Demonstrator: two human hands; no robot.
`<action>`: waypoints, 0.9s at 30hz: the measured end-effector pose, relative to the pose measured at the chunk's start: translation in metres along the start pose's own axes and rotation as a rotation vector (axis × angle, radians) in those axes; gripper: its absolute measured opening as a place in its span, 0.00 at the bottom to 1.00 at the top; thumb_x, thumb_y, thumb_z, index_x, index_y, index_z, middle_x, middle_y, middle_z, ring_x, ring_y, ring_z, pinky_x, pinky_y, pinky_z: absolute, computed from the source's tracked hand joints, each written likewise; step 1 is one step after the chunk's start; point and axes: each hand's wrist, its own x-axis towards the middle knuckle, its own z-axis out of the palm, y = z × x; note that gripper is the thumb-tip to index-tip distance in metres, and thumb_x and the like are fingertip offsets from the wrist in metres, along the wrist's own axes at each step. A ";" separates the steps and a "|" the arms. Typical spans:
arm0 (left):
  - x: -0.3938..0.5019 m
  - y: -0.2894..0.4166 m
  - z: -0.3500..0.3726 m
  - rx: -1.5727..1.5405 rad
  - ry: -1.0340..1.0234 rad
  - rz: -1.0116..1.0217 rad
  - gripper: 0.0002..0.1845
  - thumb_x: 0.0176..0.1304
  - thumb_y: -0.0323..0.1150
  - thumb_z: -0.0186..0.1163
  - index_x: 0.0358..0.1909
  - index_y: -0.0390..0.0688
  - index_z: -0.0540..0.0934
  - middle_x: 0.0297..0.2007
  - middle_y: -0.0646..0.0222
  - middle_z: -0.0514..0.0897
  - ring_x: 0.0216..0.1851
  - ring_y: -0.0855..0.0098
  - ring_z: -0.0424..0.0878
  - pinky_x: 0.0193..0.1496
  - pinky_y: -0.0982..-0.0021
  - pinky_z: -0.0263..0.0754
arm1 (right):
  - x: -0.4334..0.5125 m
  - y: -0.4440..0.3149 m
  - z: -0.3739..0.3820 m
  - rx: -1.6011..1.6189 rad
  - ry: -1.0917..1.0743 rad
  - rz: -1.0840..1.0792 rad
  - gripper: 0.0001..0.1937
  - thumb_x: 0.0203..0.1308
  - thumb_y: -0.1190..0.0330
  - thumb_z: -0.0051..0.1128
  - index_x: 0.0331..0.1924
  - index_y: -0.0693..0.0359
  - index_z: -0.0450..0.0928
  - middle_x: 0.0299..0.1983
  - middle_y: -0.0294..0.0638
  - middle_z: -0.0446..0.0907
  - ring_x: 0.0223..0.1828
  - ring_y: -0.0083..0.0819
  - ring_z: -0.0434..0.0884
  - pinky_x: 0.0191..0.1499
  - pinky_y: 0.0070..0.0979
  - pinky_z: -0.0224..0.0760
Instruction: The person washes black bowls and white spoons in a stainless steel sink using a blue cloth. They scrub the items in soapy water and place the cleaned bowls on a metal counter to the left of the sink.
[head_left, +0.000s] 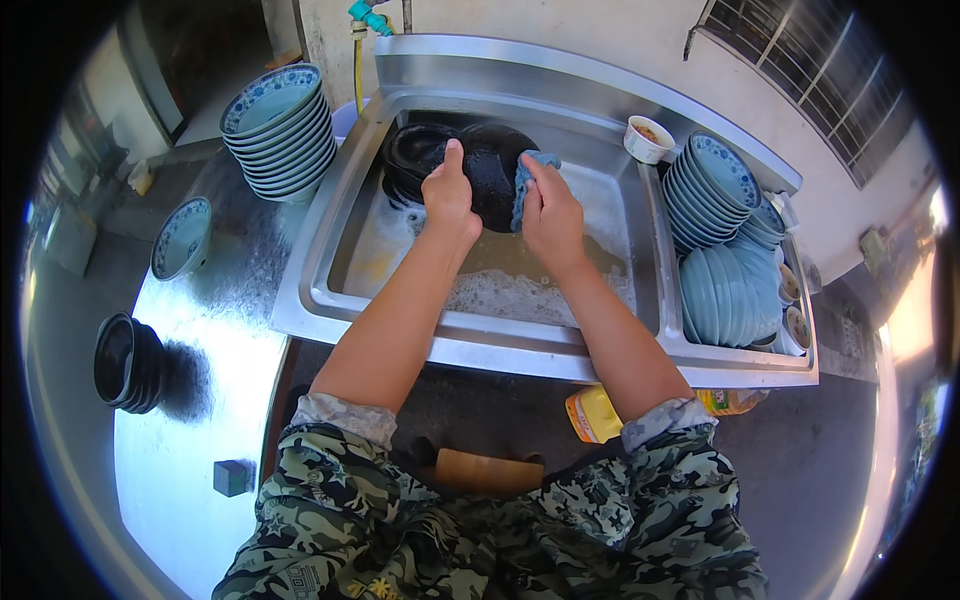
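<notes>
Over the stainless steel sink basin (319, 289) my left hand (450, 195) grips a wet black bowl (491, 161) by its near-left side, thumb up. A blue cloth (521, 199) is bunched in my right hand (553, 214) and lies against the bowl's right edge. Just left of that bowl, more black bowls (412, 146) are piled in the basin's back-left corner. Murky water with white suds (510, 292) fills the basin below my hands. My left fingers are mostly hidden behind the bowl.
A tall stack of blue-patterned bowls (281, 142), a single bowl (180, 240) and stacked black bowls (129, 364) stand on the metal table at left. The right compartment holds stacked bowls (712, 187) and pale plates (731, 292). A paper cup (648, 140) sits on the sink's rim.
</notes>
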 end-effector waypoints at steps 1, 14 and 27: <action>-0.002 0.003 0.001 -0.030 0.027 -0.004 0.22 0.78 0.50 0.63 0.52 0.38 0.84 0.48 0.64 0.89 0.46 0.65 0.87 0.54 0.59 0.82 | -0.003 -0.008 0.001 -0.002 -0.014 -0.035 0.17 0.76 0.74 0.52 0.65 0.59 0.81 0.55 0.53 0.84 0.51 0.50 0.86 0.54 0.35 0.79; -0.023 -0.026 0.011 0.495 -0.331 0.227 0.31 0.86 0.52 0.48 0.34 0.34 0.84 0.28 0.61 0.84 0.30 0.70 0.75 0.39 0.63 0.76 | 0.005 -0.028 0.005 -0.278 0.148 -0.375 0.20 0.68 0.73 0.53 0.63 0.62 0.80 0.53 0.52 0.82 0.60 0.53 0.79 0.69 0.53 0.64; -0.033 -0.029 0.009 0.838 -0.477 0.177 0.27 0.80 0.50 0.60 0.34 0.33 0.85 0.28 0.71 0.83 0.31 0.77 0.72 0.39 0.67 0.74 | 0.016 0.104 -0.041 0.915 0.101 0.916 0.20 0.82 0.54 0.52 0.55 0.64 0.84 0.46 0.40 0.88 0.46 0.31 0.86 0.53 0.28 0.78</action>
